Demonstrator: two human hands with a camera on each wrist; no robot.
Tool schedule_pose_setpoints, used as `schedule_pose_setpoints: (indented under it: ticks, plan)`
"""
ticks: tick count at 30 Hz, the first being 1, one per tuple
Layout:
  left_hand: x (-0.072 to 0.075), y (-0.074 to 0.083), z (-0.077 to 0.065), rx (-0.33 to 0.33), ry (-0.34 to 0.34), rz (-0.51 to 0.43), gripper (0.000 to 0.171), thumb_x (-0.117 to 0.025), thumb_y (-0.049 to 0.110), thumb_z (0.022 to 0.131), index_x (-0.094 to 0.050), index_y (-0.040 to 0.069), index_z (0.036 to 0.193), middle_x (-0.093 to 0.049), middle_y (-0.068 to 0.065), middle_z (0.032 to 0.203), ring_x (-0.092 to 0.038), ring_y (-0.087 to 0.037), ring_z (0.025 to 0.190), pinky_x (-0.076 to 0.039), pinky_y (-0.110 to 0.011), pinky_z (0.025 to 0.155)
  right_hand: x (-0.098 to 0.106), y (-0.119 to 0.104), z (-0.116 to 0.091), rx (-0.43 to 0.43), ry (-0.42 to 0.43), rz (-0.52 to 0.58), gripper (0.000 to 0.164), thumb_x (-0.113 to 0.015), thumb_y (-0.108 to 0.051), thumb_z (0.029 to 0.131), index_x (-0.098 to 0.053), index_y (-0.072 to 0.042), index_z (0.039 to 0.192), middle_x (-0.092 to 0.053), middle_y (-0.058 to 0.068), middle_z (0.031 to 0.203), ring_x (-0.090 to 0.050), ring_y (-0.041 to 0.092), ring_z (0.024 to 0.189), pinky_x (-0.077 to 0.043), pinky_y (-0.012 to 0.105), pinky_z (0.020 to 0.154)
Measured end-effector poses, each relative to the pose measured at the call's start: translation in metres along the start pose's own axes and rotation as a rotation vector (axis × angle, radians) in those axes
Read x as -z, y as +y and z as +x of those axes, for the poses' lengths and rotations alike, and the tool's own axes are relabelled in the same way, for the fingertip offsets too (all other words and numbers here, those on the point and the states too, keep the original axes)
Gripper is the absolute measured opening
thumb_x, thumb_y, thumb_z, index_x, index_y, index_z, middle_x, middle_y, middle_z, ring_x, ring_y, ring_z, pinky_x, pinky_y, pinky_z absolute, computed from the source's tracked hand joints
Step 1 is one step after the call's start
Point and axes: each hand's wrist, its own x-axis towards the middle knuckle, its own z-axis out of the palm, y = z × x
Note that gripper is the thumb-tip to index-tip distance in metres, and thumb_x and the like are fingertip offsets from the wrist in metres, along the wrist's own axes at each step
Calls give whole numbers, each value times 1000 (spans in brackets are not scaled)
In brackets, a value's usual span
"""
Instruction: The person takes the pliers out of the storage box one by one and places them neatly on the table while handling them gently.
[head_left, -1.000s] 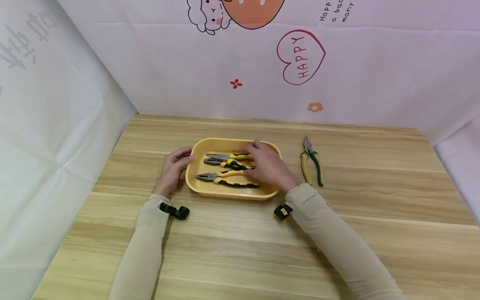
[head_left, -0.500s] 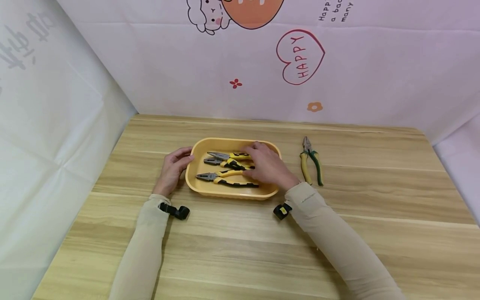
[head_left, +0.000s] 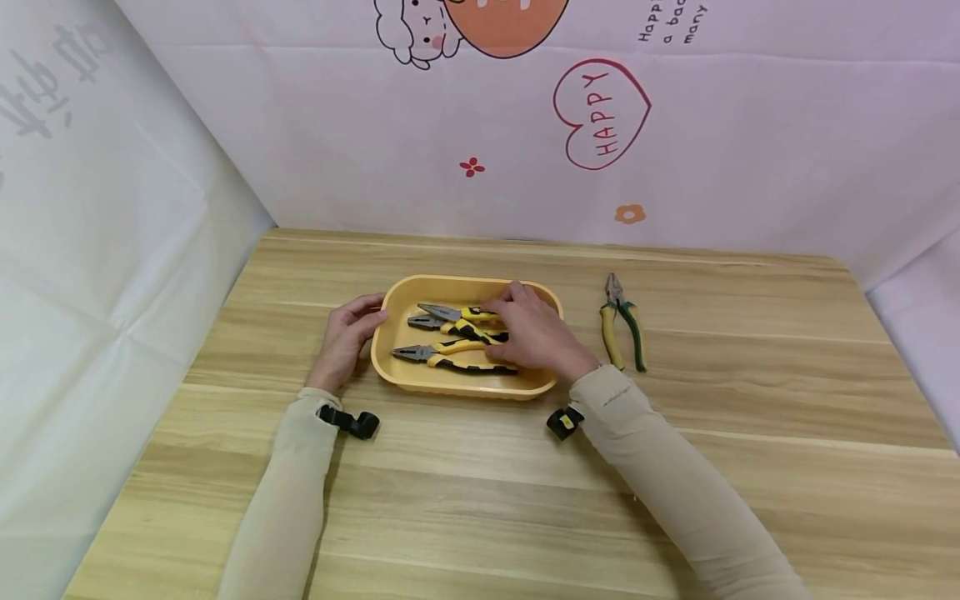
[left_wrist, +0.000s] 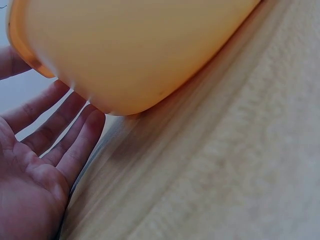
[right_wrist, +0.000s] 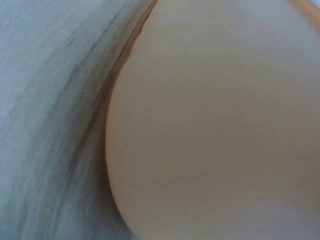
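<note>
The tray (right_wrist: 215,130) fills the middle and right, its pale side blurred, an orange edge crossing the top right corner. Left of it lies the grained table (right_wrist: 50,100), darker along the tray's curved lower edge.

Gap between tray (head_left: 465,392) and outer pliers (head_left: 616,305), sleeve (head_left: 678,479) nearside

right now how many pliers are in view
4: green-yellow pliers on the table, right of the yellow tray; in the tray, pointed pliers overlapping a second pair, with a third pair beside them. The right hand could hide more.
</note>
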Motion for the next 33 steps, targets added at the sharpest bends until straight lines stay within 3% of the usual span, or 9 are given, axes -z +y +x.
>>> schedule_pose_setpoints:
  ticks: [17,26,33]
  plan:
    - [-1,-2,1,-12,18,-51,40,-59,-3,96,-53,-20,132,-67,-6,113,-67,-12,98,-57,-23,85,-3,2,-2,53,52,-62,60,-82,-31,84,-63,-14,138,-53,10,124,-49,30,117,-43,53,100]
    - [-1,-1,0,-10,19,-48,40,-59,-3,96,-53,-19,132,-66,-13,118,-67,-14,99,-57,-24,87,-3,2,-2,76,77,-105,61,-84,-37,82,-66,-15,136,-54,6,112,-50,23,100,-48,41,73]
    - [-1,-1,1,-8,18,-44,40,-59,-3,96,-53,-19,133,-64,-20,123,-67,-13,99,-57,-24,88,-3,3,-4,105,94,-111,62,-83,-38,83,-66,-13,137,-53,6,111,-49,22,99,-46,38,67]
